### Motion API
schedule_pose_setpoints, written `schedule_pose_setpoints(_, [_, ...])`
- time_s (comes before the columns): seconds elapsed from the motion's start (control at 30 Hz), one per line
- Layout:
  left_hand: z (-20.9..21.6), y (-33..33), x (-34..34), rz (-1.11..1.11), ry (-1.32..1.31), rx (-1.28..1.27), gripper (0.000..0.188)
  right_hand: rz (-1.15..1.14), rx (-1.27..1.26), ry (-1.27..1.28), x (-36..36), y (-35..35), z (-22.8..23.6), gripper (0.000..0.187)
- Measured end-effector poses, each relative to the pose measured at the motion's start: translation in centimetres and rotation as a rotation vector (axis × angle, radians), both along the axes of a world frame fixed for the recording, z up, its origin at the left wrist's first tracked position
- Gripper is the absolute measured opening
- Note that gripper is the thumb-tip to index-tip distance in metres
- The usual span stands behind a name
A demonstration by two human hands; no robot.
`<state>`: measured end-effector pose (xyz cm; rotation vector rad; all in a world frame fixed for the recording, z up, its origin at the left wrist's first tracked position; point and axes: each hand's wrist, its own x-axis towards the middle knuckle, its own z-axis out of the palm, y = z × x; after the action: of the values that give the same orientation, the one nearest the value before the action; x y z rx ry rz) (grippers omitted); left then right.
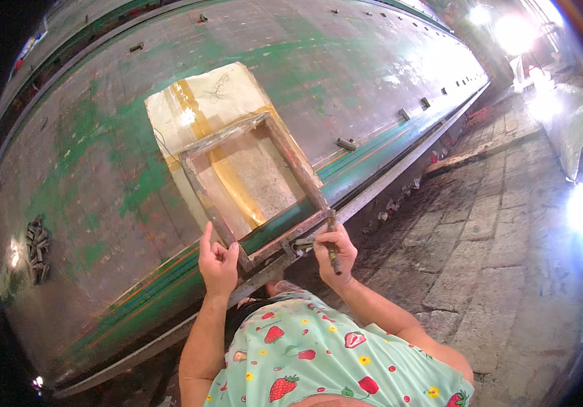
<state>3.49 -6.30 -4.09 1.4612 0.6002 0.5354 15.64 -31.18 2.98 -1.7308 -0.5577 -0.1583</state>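
Note:
A worn wooden frame (203,193) with a mesh-like panel inside lies on the long table near its front edge. Part of it rests over a pale flat board (220,91) with a strip of yellow-brown tape. My left hand (218,266) is by the frame's near left corner. Its index finger points up, the thumb stands apart, and nothing shows in it. Beside the near right corner, my right hand (335,254) closes round a dark, slim stick-like tool (333,220). Small metal fittings (297,245) show between that hand and the frame.
The long table (101,169) has green-stained patches and a metal rail (400,173) along its edge. Small metal blocks (346,144) stand near that edge. A pile of dark short pieces (37,247) sits at left. Paved floor (468,237) runs along the right.

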Motion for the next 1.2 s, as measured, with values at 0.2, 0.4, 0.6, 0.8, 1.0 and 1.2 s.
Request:
schedule_pose_setpoints(0.2, [6.0, -2.2, 0.4, -0.090, -0.156, 0.623, 0.043, 0.088, 0.043, -0.131, 2.3, 0.4, 0.9, 0.023])
schedule_pose_setpoints(0.4, [8.7, -10.9, 8.6, -0.432, -0.276, 0.667, 0.042, 0.274, 0.137, -0.135, 8.6, -4.8, 0.4, 0.013])
schedule_pose_setpoints(0.6, [8.3, -20.3, 15.5, -0.323, -0.209, 0.646, 0.027, 0.389, 0.137, -0.060, 16.6, -12.5, 0.3, 0.011])
schedule_pose_setpoints(0.8, [9.5, -24.9, 17.9, -0.260, -0.074, 0.498, 0.021, 0.592, 0.112, -0.034, 20.8, -15.5, 0.7, 0.010])
schedule_pose_setpoints(1.0, [10.0, -19.3, 14.2, 0.175, -0.057, 0.689, 0.017, 0.433, -0.009, -0.023, 22.4, -15.1, -0.6, 0.009])
schedule_pose_setpoints(1.2, [5.0, -2.2, 3.5, 0.858, 0.346, 0.649, 0.011, 0.362, -0.185, -0.141, 26.9, -15.3, 0.3, 0.024])
